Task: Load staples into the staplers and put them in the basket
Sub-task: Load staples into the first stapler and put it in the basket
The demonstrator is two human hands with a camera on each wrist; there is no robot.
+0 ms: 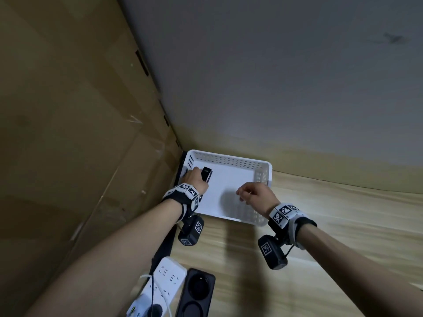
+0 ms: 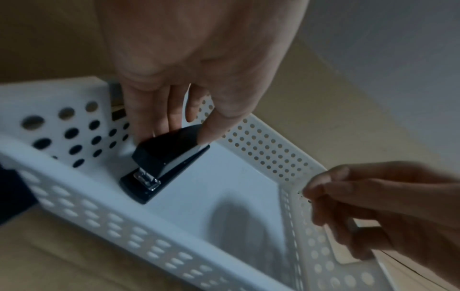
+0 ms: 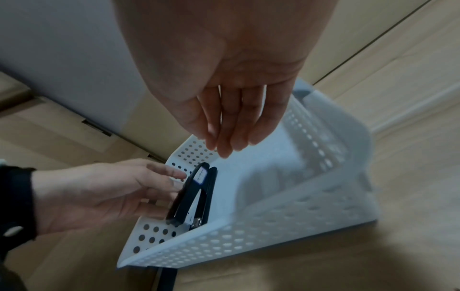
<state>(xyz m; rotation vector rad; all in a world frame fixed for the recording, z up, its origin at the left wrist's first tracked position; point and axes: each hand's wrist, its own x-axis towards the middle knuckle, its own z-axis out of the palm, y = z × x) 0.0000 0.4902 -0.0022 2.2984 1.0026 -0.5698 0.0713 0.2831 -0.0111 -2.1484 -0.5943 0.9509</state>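
Observation:
A white perforated basket point(image 1: 229, 156) sits on the wooden table in the corner by the cardboard. My left hand point(image 1: 194, 177) holds a black stapler point(image 1: 207, 173) inside the basket, close to its left wall. In the left wrist view my thumb and fingers pinch the stapler point(image 2: 164, 163) at its rear, and its metal nose points at the near wall of the basket point(image 2: 124, 226). My right hand point(image 1: 251, 193) hovers over the basket's right half with fingers loosely curled and nothing in them. The right wrist view shows those fingers point(image 3: 224, 145) hanging above the stapler point(image 3: 196, 195).
A tall cardboard panel point(image 1: 68, 133) closes off the left side and a grey wall point(image 1: 274, 65) stands behind. A white power strip point(image 1: 164, 282) and a black device point(image 1: 198, 294) lie near me on the wooden table point(image 1: 320, 248).

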